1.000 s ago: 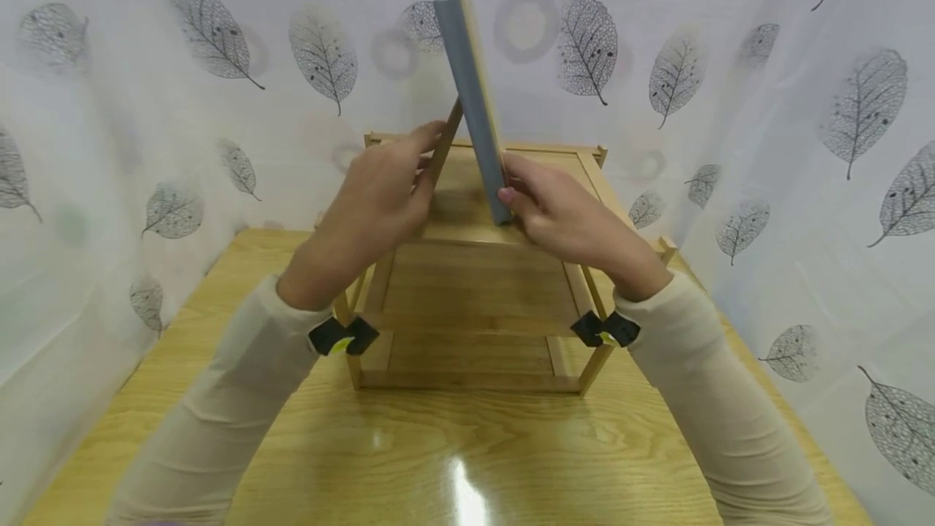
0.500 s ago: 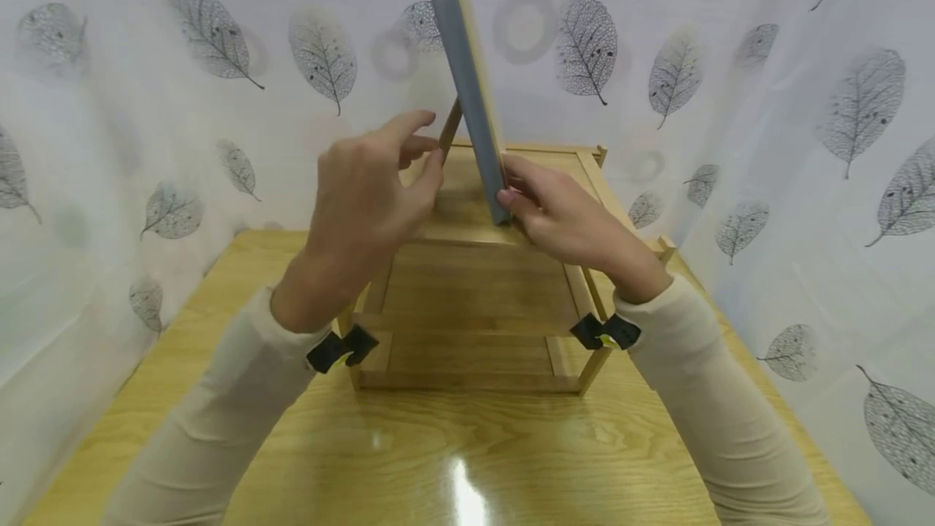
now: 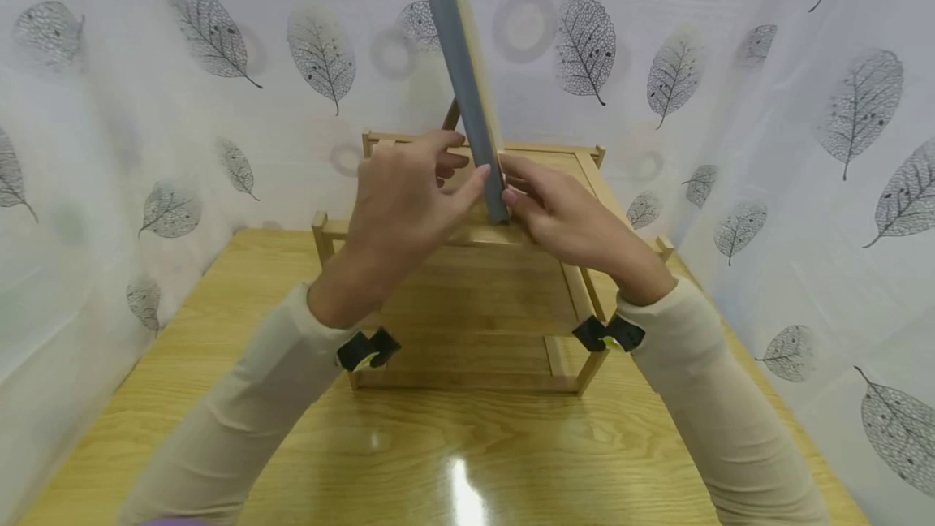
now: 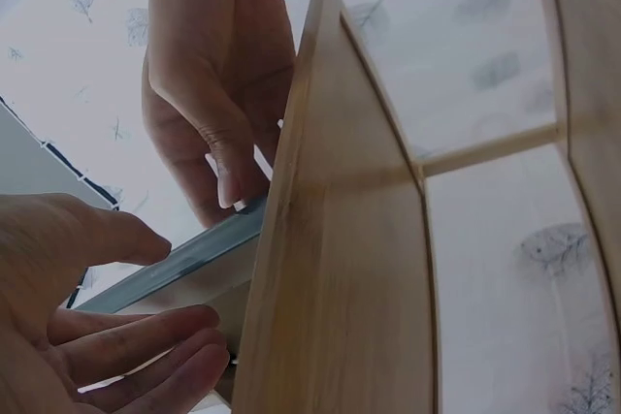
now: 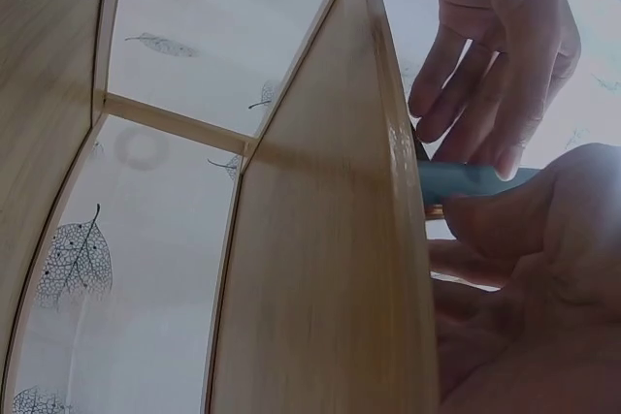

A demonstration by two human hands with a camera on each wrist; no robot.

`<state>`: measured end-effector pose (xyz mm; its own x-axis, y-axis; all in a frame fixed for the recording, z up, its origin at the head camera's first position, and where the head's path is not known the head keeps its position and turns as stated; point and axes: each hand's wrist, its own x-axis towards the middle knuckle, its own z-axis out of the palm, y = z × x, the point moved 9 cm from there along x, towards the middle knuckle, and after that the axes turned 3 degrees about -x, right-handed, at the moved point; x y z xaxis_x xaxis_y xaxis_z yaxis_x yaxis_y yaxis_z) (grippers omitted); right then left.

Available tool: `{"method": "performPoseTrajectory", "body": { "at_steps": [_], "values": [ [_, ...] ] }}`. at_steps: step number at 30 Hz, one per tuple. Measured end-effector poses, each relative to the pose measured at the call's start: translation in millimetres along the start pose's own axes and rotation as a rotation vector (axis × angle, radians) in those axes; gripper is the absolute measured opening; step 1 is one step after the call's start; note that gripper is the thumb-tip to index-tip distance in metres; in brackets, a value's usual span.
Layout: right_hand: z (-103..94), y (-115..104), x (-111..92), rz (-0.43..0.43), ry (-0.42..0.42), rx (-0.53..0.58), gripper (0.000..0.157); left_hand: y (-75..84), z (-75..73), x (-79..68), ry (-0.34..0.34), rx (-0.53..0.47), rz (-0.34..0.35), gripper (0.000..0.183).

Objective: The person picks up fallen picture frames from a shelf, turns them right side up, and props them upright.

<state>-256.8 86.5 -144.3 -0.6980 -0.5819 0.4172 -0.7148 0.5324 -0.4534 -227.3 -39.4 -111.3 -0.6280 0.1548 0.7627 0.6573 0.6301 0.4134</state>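
A book with a blue-grey spine [image 3: 469, 96] stands tilted to the left on the top shelf of a wooden rack [image 3: 438, 364]. My right hand [image 3: 573, 213] pinches it low down, thumb at the spine and fingers along the right cover. My left hand [image 3: 409, 197] is on the other side, its thumb tip right at the spine and its fingers loosely spread left of the book. Behind that hand, the upper end of a thin brown panel [image 3: 452, 114] slants up against the book; its lower part is hidden. In the right wrist view, both thumbs are close to the spine [image 5: 471, 179].
The rack has shelves below the top one, with a raised post [image 3: 320, 230] at its front left corner. It stands on a wood-grain table [image 3: 409, 449]. Pale curtains with a leaf print [image 3: 321, 59] hang behind and on both sides.
My left hand has let go of the brown panel, drawn back to the left, then moved right to the book's spine. My right hand and the book have hardly moved.
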Motion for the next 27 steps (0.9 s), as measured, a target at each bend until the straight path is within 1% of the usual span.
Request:
{"method": "performPoseTrajectory", "body": {
  "at_steps": [4, 7, 11, 16, 19, 22, 27],
  "values": [
    [-5.0, 6, -5, 0.047, -0.003, 0.000, 0.044, -2.3, 5.4, 0.9, -0.006, -0.009, -0.019, 0.030],
    [-11.3, 12, -8, 0.077, 0.023, 0.015, 0.045, -4.6, 8.5, 1.7, -0.010, 0.002, -0.037, 0.031],
    [-22.4, 20, -10, 0.113, 0.101, 0.025, 0.042, -6.6, 12.5, 3.0, -0.018, 0.013, -0.067, 0.033],
    [-34.8, 30, -15, 0.203, 0.204, 0.029, 0.038, -7.6, 15.3, 4.7, -0.014, -0.017, -0.088, 0.035],
    [-39.0, 35, -18, 0.251, 0.237, 0.030, 0.038, -8.7, 16.6, 5.7, -0.006, -0.020, -0.092, 0.037],
    [-41.7, 38, -20, 0.272, 0.253, 0.021, 0.037, -11.1, 18.8, 6.8, -0.009, -0.005, -0.101, 0.037],
    [-44.7, 40, -22, 0.282, 0.268, 0.016, 0.037, -13.9, 22.4, 7.3, -0.019, -0.015, -0.112, 0.035]
  ]
}}
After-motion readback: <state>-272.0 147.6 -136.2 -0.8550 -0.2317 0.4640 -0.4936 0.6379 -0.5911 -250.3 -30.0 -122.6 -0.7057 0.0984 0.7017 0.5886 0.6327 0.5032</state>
